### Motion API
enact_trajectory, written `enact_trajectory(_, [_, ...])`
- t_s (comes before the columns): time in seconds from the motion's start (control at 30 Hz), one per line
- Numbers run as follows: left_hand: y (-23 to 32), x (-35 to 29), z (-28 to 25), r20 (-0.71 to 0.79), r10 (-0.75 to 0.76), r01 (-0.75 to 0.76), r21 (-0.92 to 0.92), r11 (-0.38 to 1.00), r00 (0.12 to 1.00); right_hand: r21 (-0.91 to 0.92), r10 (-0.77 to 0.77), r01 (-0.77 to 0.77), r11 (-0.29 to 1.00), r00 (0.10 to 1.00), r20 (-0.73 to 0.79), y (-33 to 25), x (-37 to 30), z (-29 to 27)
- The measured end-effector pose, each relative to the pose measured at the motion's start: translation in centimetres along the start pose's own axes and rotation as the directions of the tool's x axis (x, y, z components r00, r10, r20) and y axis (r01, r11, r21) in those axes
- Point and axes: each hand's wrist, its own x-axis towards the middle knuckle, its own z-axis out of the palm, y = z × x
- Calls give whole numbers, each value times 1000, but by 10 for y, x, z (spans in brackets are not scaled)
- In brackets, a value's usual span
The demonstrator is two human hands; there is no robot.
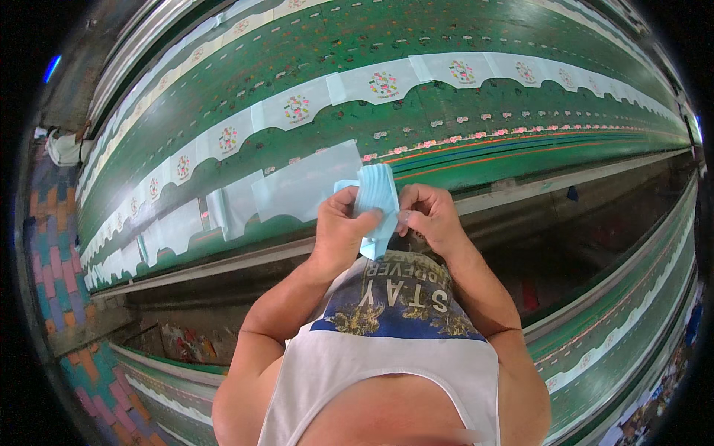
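A folded stack of light blue cloth pieces point(378, 186) is held upright in front of my body, its layers fanned at the top. My left hand point(338, 230) is closed on the stack from the left, thumb across its front. On the other side, my right hand point(433, 215) is closed, with thumb and fingertips pinched at the stack's right edge. Just beyond my left hand, plain pale blue cut pieces point(316, 178) lie overlapping in a row along the near side of the long green table point(520, 111).
Farther across the table runs a row of pale scalloped pieces point(416, 68) with round floral prints. A pale ledge point(513, 195) borders the table's near side. Behind me stands another green table point(587, 334) with more pieces. Coloured paving point(56, 260) lies at the left.
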Motion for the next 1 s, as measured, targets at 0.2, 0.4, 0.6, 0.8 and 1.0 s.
enact_trajectory(0.2, [-28,-4,25,-144,47,-50,-19,999,989,14,44,-45,999,997,63,-17,-12,-44])
enact_trajectory(0.4, [-11,-5,10,-277,44,-85,-138,987,960,-30,-136,132,991,977,-166,-15,-5,-72])
enact_trajectory(0.6, [43,-23,-72,-430,103,-246,-292,924,897,-588,-517,100,802,610,-600,-89,-18,-187])
enact_trajectory(0.8, [73,-39,-117,-395,348,-502,-408,763,850,-952,-750,64,300,632,-194,-161,-5,-191])
enact_trajectory(1.0, [71,-41,-155,-371,431,-565,-448,693,823,-959,-556,72,273,825,-97,-101,63,-145])
